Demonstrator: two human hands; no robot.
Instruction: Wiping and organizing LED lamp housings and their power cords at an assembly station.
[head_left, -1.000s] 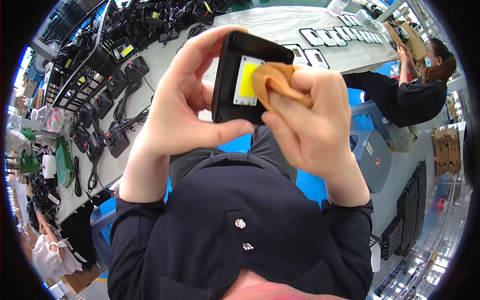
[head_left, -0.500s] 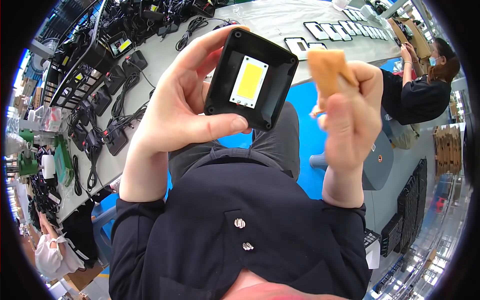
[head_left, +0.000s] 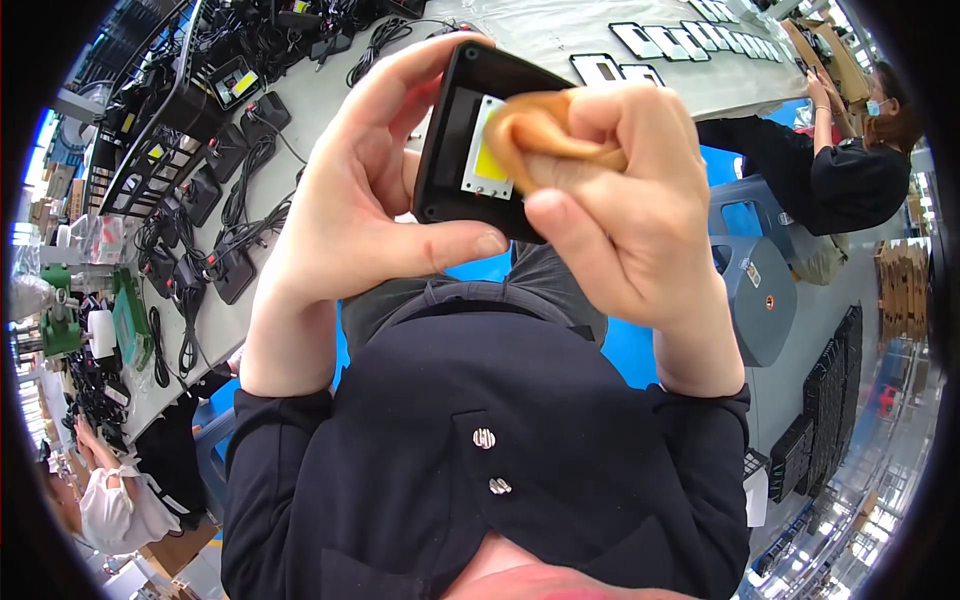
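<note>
A black, square lamp housing [head_left: 455, 125] is held up in front of me, its open side facing me. My left hand [head_left: 365, 180] grips it by the left edge, thumb along the lower side and fingers behind. Inside sits a white-framed LED plate [head_left: 469, 184] with a yellow panel, partly covered. Bunched in my right hand [head_left: 640, 190] is an orange-tan cloth [head_left: 540, 135], pressed against the panel's right part inside the housing. The cloth and fingers hide the housing's right side.
On the table [head_left: 520, 32], several white-and-black frames [head_left: 680, 42] lie in rows at the far right. Several black lamps with cables [head_left: 233, 272] and a black wire basket [head_left: 150, 120] fill the left. A co-worker [head_left: 860, 180] sits at right, another person [head_left: 125, 510] at lower left.
My right hand has brought the cloth leftward into the housing, onto the LED panel. The housing has turned slightly in my left hand's hold.
</note>
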